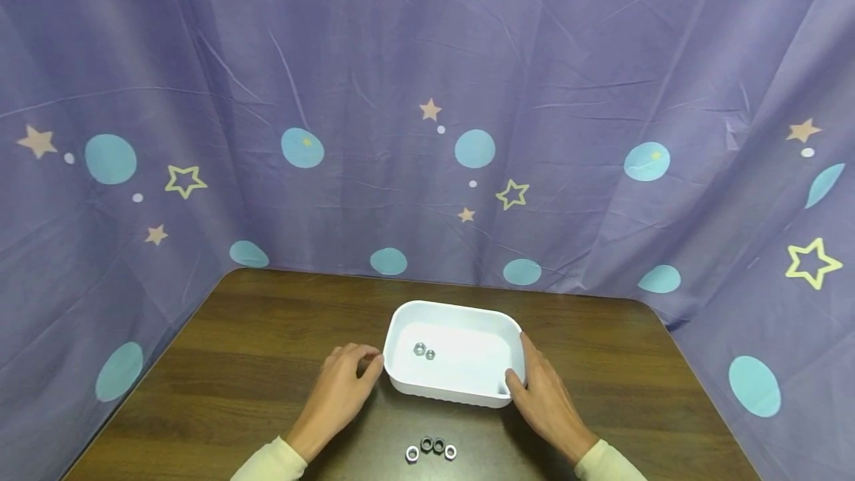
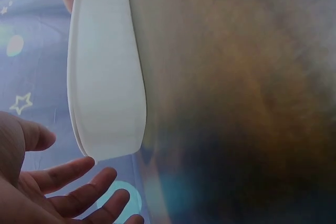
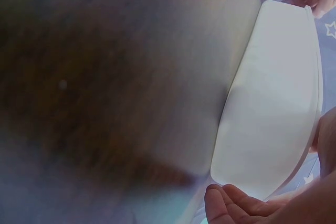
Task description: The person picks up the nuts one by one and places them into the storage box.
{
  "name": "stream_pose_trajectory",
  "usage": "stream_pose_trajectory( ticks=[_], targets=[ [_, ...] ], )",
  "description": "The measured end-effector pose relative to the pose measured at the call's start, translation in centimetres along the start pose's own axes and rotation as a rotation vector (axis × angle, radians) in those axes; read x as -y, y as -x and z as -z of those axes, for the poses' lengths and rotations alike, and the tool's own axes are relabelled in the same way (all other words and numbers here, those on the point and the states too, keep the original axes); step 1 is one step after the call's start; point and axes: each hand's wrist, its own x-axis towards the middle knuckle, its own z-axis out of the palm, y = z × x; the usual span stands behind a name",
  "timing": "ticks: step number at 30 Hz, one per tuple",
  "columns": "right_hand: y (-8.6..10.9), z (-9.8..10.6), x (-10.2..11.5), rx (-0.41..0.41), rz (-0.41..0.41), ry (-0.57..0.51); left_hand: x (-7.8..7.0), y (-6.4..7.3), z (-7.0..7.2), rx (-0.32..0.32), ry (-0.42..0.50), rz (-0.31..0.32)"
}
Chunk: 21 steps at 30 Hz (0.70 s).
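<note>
A white plastic tray [image 1: 461, 397] sits on the wooden table, with two silver hex nuts [image 1: 420, 349] lying inside toward its left end. My right hand [image 1: 544, 396] holds the tray's right end, thumb over the rim and fingers along the outer wall. At the left end, my left hand [image 1: 344, 384] has its fingers spread and relaxed, the fingertips at or very near the tray's corner; contact is unclear. In the left wrist view the thumb stands apart from the tray wall [image 2: 105, 72]. The right wrist view shows right fingertips [image 3: 218, 203] by the tray's lower corner.
Several nuts lie in a short row on the table [image 1: 267, 362] in front of the tray: two dark nuts [image 1: 427, 444] between two silver nuts [image 1: 412, 454]. A purple patterned curtain [image 1: 401, 191] hangs behind and at both sides of the table.
</note>
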Motion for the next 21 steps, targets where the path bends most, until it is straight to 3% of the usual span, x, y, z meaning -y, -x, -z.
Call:
stream_pose_trajectory(
  ticks=[9, 21],
  targets=[
    [-0.2, 0.1, 0.3, 0.01, -0.003, 0.007, -0.9, 2.1, 0.8, 0.01, -0.031, -0.046],
    [-0.1, 0.2, 0.2, 0.021, -0.011, 0.005, -1.7, 3.5, 0.8, 0.065, 0.0, -0.027]
  ],
)
